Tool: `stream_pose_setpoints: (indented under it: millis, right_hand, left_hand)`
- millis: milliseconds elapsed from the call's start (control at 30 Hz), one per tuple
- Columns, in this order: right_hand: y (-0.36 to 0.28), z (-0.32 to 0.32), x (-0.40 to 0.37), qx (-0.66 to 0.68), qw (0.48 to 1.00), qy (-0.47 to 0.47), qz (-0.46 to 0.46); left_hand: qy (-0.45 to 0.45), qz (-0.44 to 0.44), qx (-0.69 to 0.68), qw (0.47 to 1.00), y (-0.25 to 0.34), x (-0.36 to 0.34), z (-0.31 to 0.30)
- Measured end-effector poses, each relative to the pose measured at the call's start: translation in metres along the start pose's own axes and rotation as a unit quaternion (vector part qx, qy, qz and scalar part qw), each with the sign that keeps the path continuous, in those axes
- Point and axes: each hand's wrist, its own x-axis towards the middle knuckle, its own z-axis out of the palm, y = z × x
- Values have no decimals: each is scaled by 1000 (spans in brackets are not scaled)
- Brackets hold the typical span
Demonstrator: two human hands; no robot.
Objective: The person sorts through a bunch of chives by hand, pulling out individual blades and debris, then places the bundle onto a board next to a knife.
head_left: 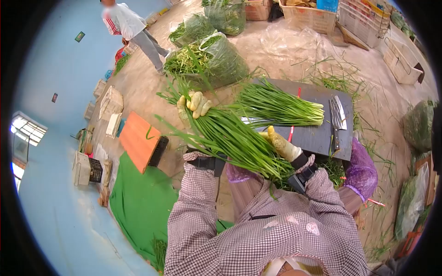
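My left hand (195, 106), in a yellowish-white glove, is closed around the leafy end of a long bunch of garlic chives (235, 138). The bunch slants down across my lap toward the right. My right hand (282, 143), gloved as well, grips it from the side near the lower end, some fingers hidden behind the leaves. Beyond it, a second bunch of garlic chives (285, 105) lies on a dark board (313, 138), pale stalk ends to the right. A knife (335, 131) with a dark handle and a wide blade rests on the board's right side.
Clear plastic bags of greens (225, 64) stand on the floor ahead. An orange board (139, 140) and green cloth (138, 198) are at left. Crates (308, 17) line the back. A person (131, 27) stands at upper left. Loose leaves litter the floor.
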Motion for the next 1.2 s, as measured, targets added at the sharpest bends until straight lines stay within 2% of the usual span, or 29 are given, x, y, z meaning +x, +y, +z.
stream_pose_setpoints:
  millis: [67,100,167,200,233,300,367,400,500,533,567,600,667,733,767,833,900,933,967,1033,1067,1167,1200]
  right_hand:
    - [-13,-6,0,-182,965,115,-151]
    - [-21,-10,0,-272,916,170,-243]
    - [-33,-30,4,-328,858,272,-285]
    - [-46,-27,1,-249,875,283,-304]
    - [-52,-46,2,-311,846,298,-315]
    - [-84,-47,9,-471,739,316,-363]
    - [-98,-51,29,-431,789,245,-363]
    - [-98,-50,40,-409,812,206,-362]
    - [-84,-37,66,-354,889,57,-285]
    - [-73,-26,60,-198,968,2,-152]
    - [-65,-15,54,-78,995,-41,-53]
    - [-39,-27,56,276,942,-177,66]
    - [17,-43,47,485,825,-245,155]
    - [30,-23,21,379,890,-240,81]
    - [24,-5,1,314,934,-117,126]
    - [-21,40,-23,309,926,-196,99]
    - [-3,36,-29,276,933,-213,91]
    - [7,33,-31,257,936,-223,86]
    - [11,35,-34,284,923,-239,106]
    - [5,44,-44,205,949,-202,132]
    - [-11,65,-51,197,963,-127,131]
    - [12,46,-63,123,980,-33,152]
    - [-20,70,-67,112,987,24,114]
  left_hand:
    - [15,-2,-2,1000,-5,-2,9]
    - [20,-5,-2,1000,-9,-4,16]
    - [9,0,14,1000,-11,0,24]
    - [2,-3,19,1000,-12,-1,25]
    - [-3,-6,24,1000,-12,1,26]
    - [-31,-36,15,999,-16,5,31]
    - [-57,-61,5,996,-19,10,36]
    - [-120,-98,10,988,-16,18,32]
    - [-96,-96,-12,991,-27,14,48]
    - [-100,-96,-19,990,-28,15,51]
    - [-89,-91,-11,992,-27,16,52]
    - [-76,-83,-4,994,-24,16,53]
    - [-52,-48,22,997,-17,14,46]
    - [-60,-43,38,997,2,19,8]
    - [-64,-41,46,996,10,18,-5]
    - [6,11,61,998,3,9,-7]
    - [64,61,103,991,-2,5,-5]
    - [34,37,101,994,9,5,-34]
    - [46,35,90,994,11,4,-42]
    - [65,32,69,995,9,6,-54]
    - [38,22,44,998,6,9,-57]
    - [158,61,72,983,-10,8,-54]
    - [154,12,28,988,-17,5,-42]
